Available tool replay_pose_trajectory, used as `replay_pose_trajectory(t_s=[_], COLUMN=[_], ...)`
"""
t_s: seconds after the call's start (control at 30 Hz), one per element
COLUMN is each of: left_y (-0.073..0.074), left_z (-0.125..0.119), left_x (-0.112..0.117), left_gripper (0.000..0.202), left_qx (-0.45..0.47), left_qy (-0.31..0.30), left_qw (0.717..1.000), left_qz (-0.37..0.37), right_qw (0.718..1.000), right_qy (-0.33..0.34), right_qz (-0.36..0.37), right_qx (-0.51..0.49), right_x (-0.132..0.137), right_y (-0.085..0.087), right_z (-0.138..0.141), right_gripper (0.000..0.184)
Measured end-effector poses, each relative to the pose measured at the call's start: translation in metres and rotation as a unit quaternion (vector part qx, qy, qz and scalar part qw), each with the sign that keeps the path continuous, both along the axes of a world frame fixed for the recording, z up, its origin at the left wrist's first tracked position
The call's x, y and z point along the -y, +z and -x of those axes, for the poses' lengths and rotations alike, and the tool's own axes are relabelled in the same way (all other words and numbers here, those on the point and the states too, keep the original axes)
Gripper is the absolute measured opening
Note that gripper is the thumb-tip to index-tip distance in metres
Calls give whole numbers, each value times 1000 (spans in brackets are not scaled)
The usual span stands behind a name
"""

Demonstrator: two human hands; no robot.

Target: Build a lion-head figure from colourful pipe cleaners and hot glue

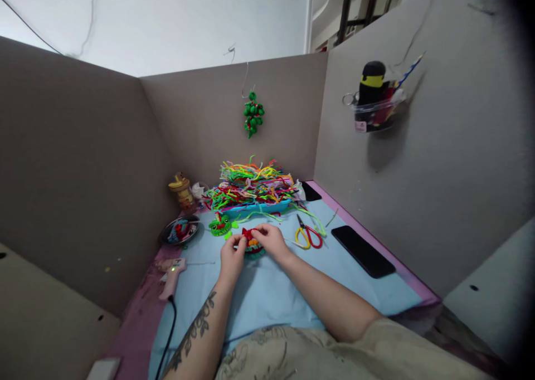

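Both hands meet over a small fuzzy pipe-cleaner figure (pixel 254 251) in red, orange and teal at the middle of the table. My left hand (pixel 232 254) pinches the red part at its top from the left. From the right, the fingers of my right hand (pixel 270 239) close on the same red part. Fingers hide some of the figure. Just behind to the left lies a green pipe-cleaner figure (pixel 220 224) with round eyes. Scissors (pixel 308 237) with yellow and red handles rest to the right of my right hand.
A blue tray (pixel 259 208) heaped with colourful pipe cleaners (pixel 254 185) stands at the back. At left are a dark bowl (pixel 166 236) and a pink glue gun (pixel 170 279) with a cord. A black phone (pixel 363 251) lies at right. Grey partitions (pixel 234 112) enclose the table.
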State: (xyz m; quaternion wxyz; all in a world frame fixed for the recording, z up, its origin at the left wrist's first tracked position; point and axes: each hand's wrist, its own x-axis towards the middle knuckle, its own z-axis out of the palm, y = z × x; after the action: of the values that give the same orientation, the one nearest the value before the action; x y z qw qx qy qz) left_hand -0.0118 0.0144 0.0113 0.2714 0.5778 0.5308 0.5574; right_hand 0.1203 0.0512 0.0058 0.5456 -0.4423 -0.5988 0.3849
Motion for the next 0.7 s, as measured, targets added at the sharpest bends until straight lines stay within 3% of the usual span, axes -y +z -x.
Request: replay_pose_trajectory(t_s=[0.3, 0.47, 0.6, 0.7], left_y=[-1, -3, -6, -3], left_z=[-9, -2, 12, 25], left_x=[2, -2, -10, -14], left_gripper=[20, 22, 24, 22], left_qx=[-1, -22, -39, -53], left_qy=[16, 0, 25, 44], left_qw=[1000, 1000, 999, 998], left_qz=[-1, 6, -6, -9], right_qw=[994, 996, 997, 986], right_qy=[-72, -68, -55, -56], right_qz=[-67, -43, -17, -70], right_qx=[55, 46, 45, 138], right_x=[3, -1, 4, 6], right_y=[-2, -2, 10, 27], right_z=[1, 0, -7, -20], right_gripper=[14, 14, 16, 16])
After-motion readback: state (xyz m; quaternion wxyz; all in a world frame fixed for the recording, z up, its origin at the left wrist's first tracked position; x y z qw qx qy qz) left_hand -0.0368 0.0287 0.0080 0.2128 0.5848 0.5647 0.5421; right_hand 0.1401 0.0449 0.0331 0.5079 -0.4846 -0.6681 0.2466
